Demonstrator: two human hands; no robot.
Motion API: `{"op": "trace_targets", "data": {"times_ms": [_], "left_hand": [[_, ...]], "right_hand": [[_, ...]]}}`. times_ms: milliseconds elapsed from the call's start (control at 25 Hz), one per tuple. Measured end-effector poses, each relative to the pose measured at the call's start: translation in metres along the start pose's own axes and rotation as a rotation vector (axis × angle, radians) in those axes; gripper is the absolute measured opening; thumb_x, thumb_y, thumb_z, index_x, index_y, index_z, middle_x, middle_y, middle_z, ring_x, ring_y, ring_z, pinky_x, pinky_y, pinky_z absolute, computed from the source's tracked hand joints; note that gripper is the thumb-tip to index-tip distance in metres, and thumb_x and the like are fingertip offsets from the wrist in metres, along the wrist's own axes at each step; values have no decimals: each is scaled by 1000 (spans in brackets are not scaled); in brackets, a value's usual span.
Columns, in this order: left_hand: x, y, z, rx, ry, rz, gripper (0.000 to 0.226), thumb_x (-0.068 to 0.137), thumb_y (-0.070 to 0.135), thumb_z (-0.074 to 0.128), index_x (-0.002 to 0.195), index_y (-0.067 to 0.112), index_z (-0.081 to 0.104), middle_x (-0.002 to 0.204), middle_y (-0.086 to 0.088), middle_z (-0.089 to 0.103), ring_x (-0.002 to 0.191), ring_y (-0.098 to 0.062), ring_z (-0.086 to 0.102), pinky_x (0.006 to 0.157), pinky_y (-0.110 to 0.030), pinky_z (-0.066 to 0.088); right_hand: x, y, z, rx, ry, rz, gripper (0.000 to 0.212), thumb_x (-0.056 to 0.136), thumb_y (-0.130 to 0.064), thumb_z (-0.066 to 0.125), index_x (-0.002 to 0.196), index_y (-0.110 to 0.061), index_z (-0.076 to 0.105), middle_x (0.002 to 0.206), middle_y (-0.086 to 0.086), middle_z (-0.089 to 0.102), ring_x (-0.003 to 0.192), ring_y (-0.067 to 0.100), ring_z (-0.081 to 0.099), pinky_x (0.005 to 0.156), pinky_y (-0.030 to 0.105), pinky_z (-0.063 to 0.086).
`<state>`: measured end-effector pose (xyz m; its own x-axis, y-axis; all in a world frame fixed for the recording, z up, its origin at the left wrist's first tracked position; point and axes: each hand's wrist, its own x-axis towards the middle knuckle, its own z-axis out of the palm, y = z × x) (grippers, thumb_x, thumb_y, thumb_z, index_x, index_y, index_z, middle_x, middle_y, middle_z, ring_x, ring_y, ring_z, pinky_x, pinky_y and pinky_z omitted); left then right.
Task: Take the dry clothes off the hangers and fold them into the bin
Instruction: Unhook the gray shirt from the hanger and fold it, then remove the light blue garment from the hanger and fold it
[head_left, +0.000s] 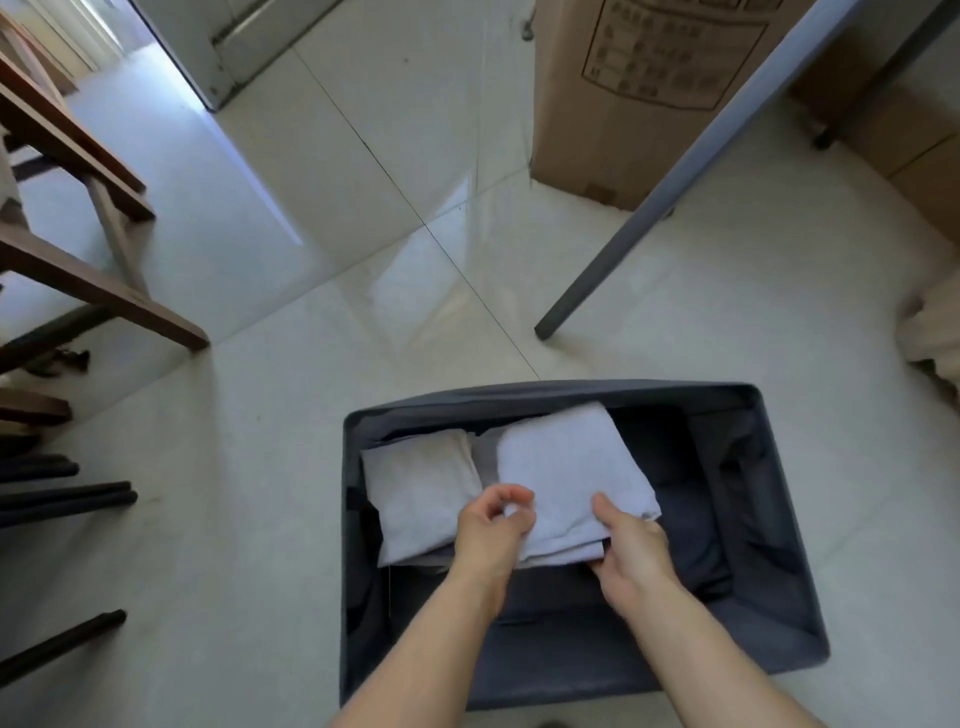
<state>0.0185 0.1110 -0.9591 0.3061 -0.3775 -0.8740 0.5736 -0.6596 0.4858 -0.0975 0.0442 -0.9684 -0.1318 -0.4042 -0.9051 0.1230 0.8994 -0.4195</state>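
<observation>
Folded pale cloth (566, 467) sits in the dark bin (789, 561), its near edge between my hands. My left hand (493, 525) pinches its near-left corner. My right hand (631, 545) grips the near-right corner, thumb on top, fingers hidden beneath. I cannot make out the dark heap (691, 519) under it.

A dark grey fabric bin (571, 388) stands on the pale tiled floor (311, 415), one folded light grey garment (421, 499) lying at its left side. Just beside it a second folded garment (566, 467) is held at its near edge: the left grip (493, 530) pinches it, the right grip (631, 551) clasps it, thumb on top.
</observation>
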Motion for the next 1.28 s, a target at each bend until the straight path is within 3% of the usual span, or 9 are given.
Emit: {"op": "trace_targets", "data": {"times_ms": [80, 160, 240, 320, 400, 520, 760, 1160, 1280], "left_hand": [[19, 0, 0, 110, 93, 35, 28, 89, -7, 53, 89, 17, 66, 91, 4, 59, 81, -11, 54, 72, -20, 50], [32, -6, -4, 234, 90, -6, 31, 90, -5, 51, 104, 20, 64, 112, -1, 57, 82, -12, 56, 72, -22, 54], [34, -14, -9, 320, 61, -67, 35, 92, 1, 55, 121, 21, 58, 127, -7, 50, 81, -11, 54, 62, -16, 46], [27, -18, -14, 322, 48, -71, 37, 93, 5, 56, 127, 19, 55, 125, -6, 51, 80, -8, 52, 59, -13, 40], [13, -15, -16, 292, 41, -77, 35, 95, 7, 55, 128, 18, 55, 118, 1, 53, 84, -4, 51, 69, -13, 42], [-19, -2, -16, 213, 46, -82, 28, 95, 7, 56, 121, 18, 59, 132, -4, 53, 109, -13, 52, 102, -35, 47], [-130, 67, -3, -114, 0, -44, 24, 97, 5, 53, 119, 11, 61, 117, -11, 62, 96, -15, 61, 76, -26, 55], [-379, 195, 26, -283, -210, 140, 21, 98, 8, 52, 117, 11, 62, 96, -6, 70, 95, -15, 65, 99, -37, 50], [-446, 219, 34, -274, -310, 195, 21, 100, 13, 51, 119, 13, 61, 101, -6, 70, 105, -20, 64, 94, -36, 52]], "right_hand": [[24, 4, 10, -15, -55, 41, 31, 91, -1, 60, 121, -4, 58, 112, 15, 69, 98, 30, 67, 94, 48, 50], [33, 14, 17, -170, -79, 115, 28, 92, 1, 55, 118, -11, 57, 118, 10, 64, 99, 22, 60, 94, 43, 45], [26, 24, 18, -379, -56, 160, 29, 92, 3, 48, 112, -16, 57, 123, 8, 59, 106, 20, 51, 101, 43, 37], [11, 28, 17, -449, -31, 137, 38, 92, 4, 44, 122, -14, 56, 124, 9, 59, 119, 27, 51, 107, 42, 37], [-5, 25, 16, -418, -26, 95, 46, 93, 4, 46, 135, -12, 49, 130, 14, 55, 129, 32, 48, 108, 43, 41], [-36, 10, 13, -303, -91, 82, 47, 95, 0, 52, 140, -9, 45, 133, 11, 55, 117, 23, 55, 96, 39, 48], [-143, -47, 9, -129, -226, 8, 31, 98, -3, 49, 128, -6, 52, 111, 13, 65, 103, 26, 63, 84, 38, 50], [-389, -167, -38, 3, -342, -284, 25, 99, -3, 46, 121, -6, 56, 108, 15, 69, 101, 25, 66, 94, 39, 51], [-465, -195, -65, 68, -361, -375, 21, 99, -3, 45, 115, -6, 58, 108, 17, 67, 102, 27, 64, 96, 41, 49]]}}
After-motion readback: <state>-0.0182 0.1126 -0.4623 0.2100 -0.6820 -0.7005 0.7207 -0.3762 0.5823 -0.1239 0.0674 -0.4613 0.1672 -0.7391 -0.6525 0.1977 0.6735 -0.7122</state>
